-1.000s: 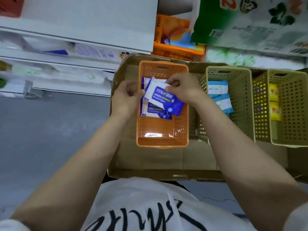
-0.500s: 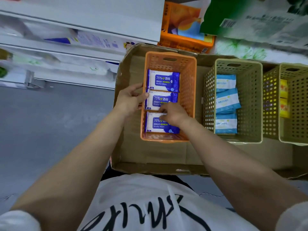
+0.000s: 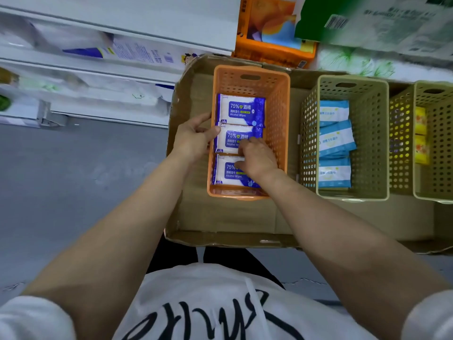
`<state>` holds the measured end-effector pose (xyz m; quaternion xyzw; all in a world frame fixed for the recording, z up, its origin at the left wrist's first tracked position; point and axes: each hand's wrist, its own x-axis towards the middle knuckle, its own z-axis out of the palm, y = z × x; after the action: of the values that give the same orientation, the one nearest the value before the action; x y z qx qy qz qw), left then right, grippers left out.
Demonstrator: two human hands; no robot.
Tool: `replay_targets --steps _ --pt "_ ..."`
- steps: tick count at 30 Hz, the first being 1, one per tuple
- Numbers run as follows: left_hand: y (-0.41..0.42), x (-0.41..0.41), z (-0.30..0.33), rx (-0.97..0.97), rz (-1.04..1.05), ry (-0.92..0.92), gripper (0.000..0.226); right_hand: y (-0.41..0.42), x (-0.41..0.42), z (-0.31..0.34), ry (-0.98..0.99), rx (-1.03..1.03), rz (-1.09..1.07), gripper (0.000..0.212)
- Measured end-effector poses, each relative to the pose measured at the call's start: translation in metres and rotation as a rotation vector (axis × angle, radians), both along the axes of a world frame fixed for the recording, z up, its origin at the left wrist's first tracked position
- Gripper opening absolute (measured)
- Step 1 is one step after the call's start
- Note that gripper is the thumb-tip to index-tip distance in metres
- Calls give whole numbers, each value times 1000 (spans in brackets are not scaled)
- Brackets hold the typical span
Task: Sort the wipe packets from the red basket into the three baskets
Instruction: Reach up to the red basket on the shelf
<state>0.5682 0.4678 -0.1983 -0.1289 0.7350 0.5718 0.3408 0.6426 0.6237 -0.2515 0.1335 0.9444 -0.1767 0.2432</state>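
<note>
An orange basket [image 3: 252, 69] holds three dark blue alcohol wipe packets in a row: far [image 3: 241, 110], middle [image 3: 230, 141] and near [image 3: 228, 173]. My left hand [image 3: 193, 138] grips the basket's left wall, with its thumb over the rim against the middle packet. My right hand [image 3: 257, 158] lies inside the basket with its fingertips pressing on the middle packet and its thumb on the near one. A beige basket [image 3: 353, 81] to the right holds light blue packets [image 3: 334, 141]. A third basket [image 3: 431, 85] at the far right holds yellow packets [image 3: 420, 143]. No red basket is in view.
All three baskets stand in a shallow cardboard tray [image 3: 220, 217] on a grey floor [image 3: 61, 180]. White shelves [image 3: 98, 57] with goods run along the left. An orange box [image 3: 272, 28] and green-printed packs sit behind the tray.
One second ago both hands held a blue packet above the orange basket. It now lies flat in the row, the right hand has come down onto the packets and the left hand has taken hold of the basket wall.
</note>
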Motion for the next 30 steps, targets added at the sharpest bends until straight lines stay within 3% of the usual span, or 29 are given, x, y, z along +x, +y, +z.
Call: replay_targets --steps 4,9,14,18,21,26,30 --pt "0 -2 1 -24 -17 30 50 4 -3 11 -5 -1 28 37" --pt "-14 -8 17 -93 -179 74 58 6 -20 57 66 32 -49 37" --pt "-70 -39 71 -171 -348 334 49 -18 -47 140 202 102 -123 37" --pt "-158 -77 125 -317 -486 696 44 -77 -65 218 443 135 -147 39" --pt "-236 -103 160 -409 -478 932 42 -136 -72 260 612 138 -128 36" --pt "-342 -140 202 -470 -386 1092 38 -230 -92 291 777 110 -94 36" --pt "-385 -177 213 -451 -324 1157 36 -280 -130 297 781 81 -82 38"
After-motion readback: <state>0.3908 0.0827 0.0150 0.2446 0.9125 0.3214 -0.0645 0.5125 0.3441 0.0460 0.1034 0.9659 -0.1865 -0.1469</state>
